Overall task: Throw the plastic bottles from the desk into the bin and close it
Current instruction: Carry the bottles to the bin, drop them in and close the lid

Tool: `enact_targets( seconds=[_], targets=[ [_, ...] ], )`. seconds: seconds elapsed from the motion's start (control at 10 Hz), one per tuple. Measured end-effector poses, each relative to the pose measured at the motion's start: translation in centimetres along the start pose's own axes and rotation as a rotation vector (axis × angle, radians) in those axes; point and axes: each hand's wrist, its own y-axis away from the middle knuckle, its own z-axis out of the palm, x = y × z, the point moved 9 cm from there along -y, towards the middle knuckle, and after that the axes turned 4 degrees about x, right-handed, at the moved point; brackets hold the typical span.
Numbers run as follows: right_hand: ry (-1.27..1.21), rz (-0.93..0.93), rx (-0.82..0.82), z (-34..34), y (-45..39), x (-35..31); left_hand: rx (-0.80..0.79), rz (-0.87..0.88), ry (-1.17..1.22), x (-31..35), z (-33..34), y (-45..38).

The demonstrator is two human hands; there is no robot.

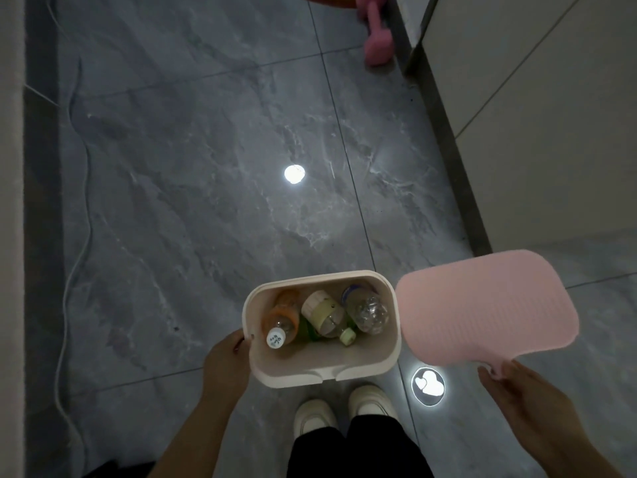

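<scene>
We look straight down into the open bin (324, 369), a pale rounded box standing on the grey marbled floor (193, 201) just ahead of our two white shoes (315, 417). Three plastic bottles lie inside it, side by side and touching: on the left an orange-labelled bottle (281, 317) with a white cap that carries small dark print too fine to read, in the middle a bottle with a cream and yellow label (324, 313) and a pale yellow-green cap, and on the right a clear crumpled bottle (367, 310) with a blue band near its far end. Our left hand (225, 358) rests against the bin's left wall, fingers curled around the rim. Our right hand (513, 384) pinches the small tab of the pink ribbed lid (482, 307), which hangs in the air just to the right of the bin, off the opening and tilted. Nothing lies between the lid and the bin's mouth. On the floor below the lid sits a round glowing disc with a white heart shape (428, 386), and farther out a bright spot of light (294, 174) shines on the tiles. A thin white cable (77, 236) snakes along the left side by a grey wall base. At the top right a pink dumbbell (374, 39) leans beside a pale cabinet (551, 115) with a dark plinth.
</scene>
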Motion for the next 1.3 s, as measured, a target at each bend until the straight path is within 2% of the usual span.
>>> enact_targets(
  seconds=[0.1,0.2,0.3,0.4,0.5,0.6,0.9,1.3],
  targets=[
    [0.070,-0.066,0.035,-0.8,0.7,0.5,-0.030,-0.042,0.020,-0.2,0.0,0.2],
    [0.001,0.075,-0.015,0.2,1.8,1.3,-0.038,-0.046,0.002,-0.1,-0.2,0.3],
    [-0.010,0.080,-0.085,0.5,2.6,1.0,-0.056,-0.053,0.000,-0.1,-0.1,0.3],
    [-0.173,0.172,-0.163,2.7,4.3,1.8,-0.053,-0.093,0.050,-0.4,-0.2,0.3],
    [-0.171,0.162,-0.203,6.0,6.1,1.6,-0.062,-0.115,0.071,-0.5,-0.2,0.4],
    [-0.313,0.264,-0.239,8.7,7.6,3.5,-0.059,-0.149,0.115,-0.8,-0.2,0.5],
    [-0.197,0.417,-0.258,12.7,10.6,8.0,-0.068,-0.094,0.099,-1.6,0.4,-0.5],
    [-0.147,0.431,-0.203,15.8,10.8,10.0,-0.046,-0.105,0.164,-3.0,0.7,-1.2]
  ],
)
